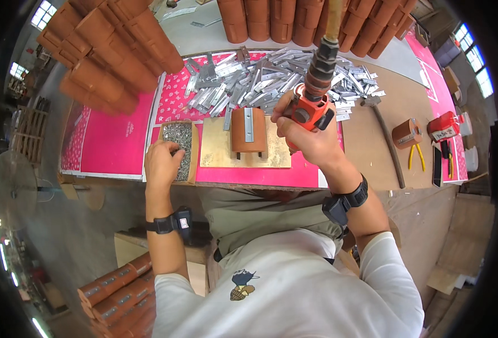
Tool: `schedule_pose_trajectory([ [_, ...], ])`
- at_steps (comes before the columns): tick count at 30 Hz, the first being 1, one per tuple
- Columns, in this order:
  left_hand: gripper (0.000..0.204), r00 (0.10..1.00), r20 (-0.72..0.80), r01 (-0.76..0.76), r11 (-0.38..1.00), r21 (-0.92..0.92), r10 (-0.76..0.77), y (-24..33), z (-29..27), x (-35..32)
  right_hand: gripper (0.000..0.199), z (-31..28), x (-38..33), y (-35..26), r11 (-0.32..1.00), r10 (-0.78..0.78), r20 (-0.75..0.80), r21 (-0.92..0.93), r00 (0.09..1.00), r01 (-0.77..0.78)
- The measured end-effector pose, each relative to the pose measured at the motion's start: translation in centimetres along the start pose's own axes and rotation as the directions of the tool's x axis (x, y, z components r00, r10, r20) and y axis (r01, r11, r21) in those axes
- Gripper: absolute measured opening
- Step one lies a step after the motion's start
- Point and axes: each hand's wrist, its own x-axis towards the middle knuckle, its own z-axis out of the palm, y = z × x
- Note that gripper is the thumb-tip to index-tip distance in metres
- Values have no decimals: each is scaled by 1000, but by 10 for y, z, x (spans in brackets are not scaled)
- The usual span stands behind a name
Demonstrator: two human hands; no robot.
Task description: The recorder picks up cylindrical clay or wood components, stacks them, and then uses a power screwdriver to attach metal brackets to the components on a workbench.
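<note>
My left hand [162,163] is over a shallow box [194,152] filled with small metal fasteners [177,134]. Its fingers are bent and drawn together at the fasteners; whatever they pinch is too small to make out. My right hand [311,135] grips a red power tool [311,110], whose dark metal fitting joins a tan hose rising out of view. Between the hands, a curved terracotta-coloured piece [239,138] rests on a light board [215,149]. A slotted metal strip [249,125] lies lengthwise along its top.
Loose metal strips [271,76] are heaped behind the board. Stacked terracotta-coloured pieces [105,53] stand at the far left, with more upright ones [282,22] at the back. A hammer [385,135], yellow-handled pliers [416,158] and a red container [445,125] lie to the right.
</note>
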Motion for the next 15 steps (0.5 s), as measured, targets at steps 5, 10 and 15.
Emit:
schedule_pose_trajectory([
  [5,28,1000,25,4,997,72,-6,6,-1,0,15,-4,-1,-3,999,-28,2,25,1000,28],
  [10,25,999,33,10,1000,6,-10,3,-4,-1,19,-5,-3,-6,999,44,10,13,999,-44],
  [15,19,981,187,46,997,61,-56,9,-9,7,16,0,-4,3,999,-23,-35,45,999,25],
])
